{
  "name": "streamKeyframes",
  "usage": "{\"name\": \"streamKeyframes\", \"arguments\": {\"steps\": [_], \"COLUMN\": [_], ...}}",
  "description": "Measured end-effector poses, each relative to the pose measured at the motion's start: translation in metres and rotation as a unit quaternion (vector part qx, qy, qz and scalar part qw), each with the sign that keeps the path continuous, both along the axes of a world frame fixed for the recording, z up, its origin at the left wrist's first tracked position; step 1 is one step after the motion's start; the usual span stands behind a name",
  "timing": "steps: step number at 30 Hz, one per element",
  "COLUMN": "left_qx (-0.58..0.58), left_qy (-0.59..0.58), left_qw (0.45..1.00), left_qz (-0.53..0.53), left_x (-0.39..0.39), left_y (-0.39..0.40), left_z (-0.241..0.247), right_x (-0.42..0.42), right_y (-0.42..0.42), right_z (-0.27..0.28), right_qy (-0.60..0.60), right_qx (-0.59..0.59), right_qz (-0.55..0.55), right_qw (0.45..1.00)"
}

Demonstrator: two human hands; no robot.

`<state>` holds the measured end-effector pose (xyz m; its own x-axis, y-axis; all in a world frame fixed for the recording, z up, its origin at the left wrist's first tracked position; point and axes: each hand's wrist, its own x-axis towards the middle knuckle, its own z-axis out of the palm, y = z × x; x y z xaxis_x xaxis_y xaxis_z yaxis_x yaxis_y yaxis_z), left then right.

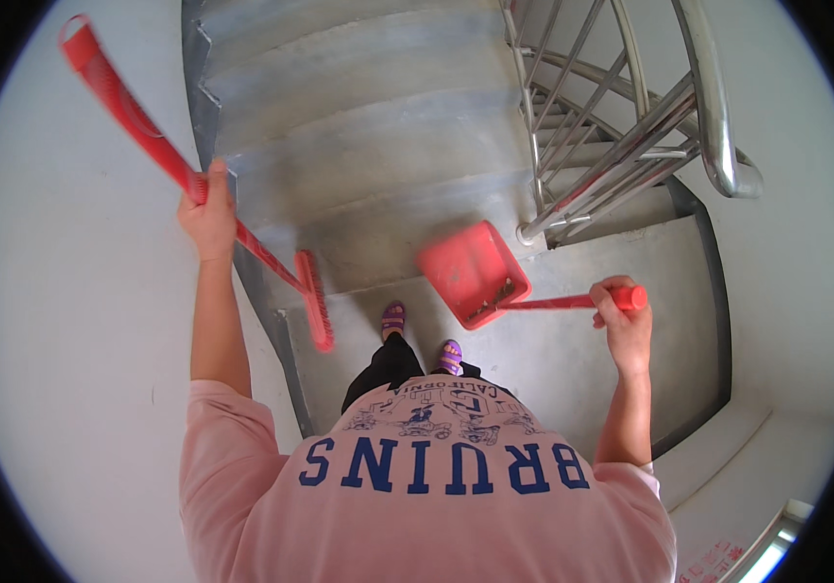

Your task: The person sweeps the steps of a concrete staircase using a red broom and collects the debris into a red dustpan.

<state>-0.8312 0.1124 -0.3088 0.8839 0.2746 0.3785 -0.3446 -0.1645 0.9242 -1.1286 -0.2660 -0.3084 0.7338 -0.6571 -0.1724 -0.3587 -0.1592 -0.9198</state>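
My left hand (211, 215) grips the long red handle of a broom (264, 255), whose upper end reaches up toward the top left of the view. The red broom head (313, 300) is low by the wall side of the landing, left of my feet; whether its bristles touch the floor I cannot tell. In my right hand (622, 321) is the red handle of a long-handled dustpan (469, 270). That pan is slightly blurred and overlaps the edge of the lowest step in view. Some dark debris (500, 291) lies inside it, near the handle end.
Concrete stairs (373, 138) stretch ahead of my purple sandals (393, 319). A stainless steel railing (606, 167) stands at the right, with another flight of steps (570, 153) behind it. A white wall (81, 306) runs along the left, with a dark painted skirting band (260, 306).
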Motion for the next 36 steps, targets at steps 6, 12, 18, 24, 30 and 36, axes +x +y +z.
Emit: {"name": "streamKeyframes", "arguments": {"steps": [6,12,18,24,30,36], "left_qx": [0.106,0.008,-0.070,-0.021,0.070,0.307], "left_qy": [0.095,0.062,0.074,-0.007,-0.128,-0.255], "left_qw": [0.988,0.976,0.935,0.890,0.805,0.680], "left_qz": [-0.060,-0.206,-0.340,-0.456,-0.575,-0.616], "left_x": [0.031,0.022,-0.018,-0.054,-0.089,-0.099], "left_y": [-0.067,-0.171,-0.259,-0.280,-0.274,-0.238], "left_z": [-0.066,-0.082,-0.058,-0.038,-0.028,-0.063], "right_x": [-0.039,-0.064,-0.076,-0.086,-0.093,-0.093], "right_y": [0.017,0.041,0.057,0.058,0.056,0.051], "right_z": [-0.027,-0.072,-0.099,-0.110,-0.129,-0.146], "right_qy": [0.044,0.097,0.095,0.093,0.091,0.081], "right_qx": [-0.023,-0.011,-0.047,-0.047,-0.032,-0.037], "right_qz": [0.004,-0.048,-0.073,-0.086,-0.099,-0.087], "right_qw": [0.999,0.994,0.992,0.991,0.990,0.992]}}
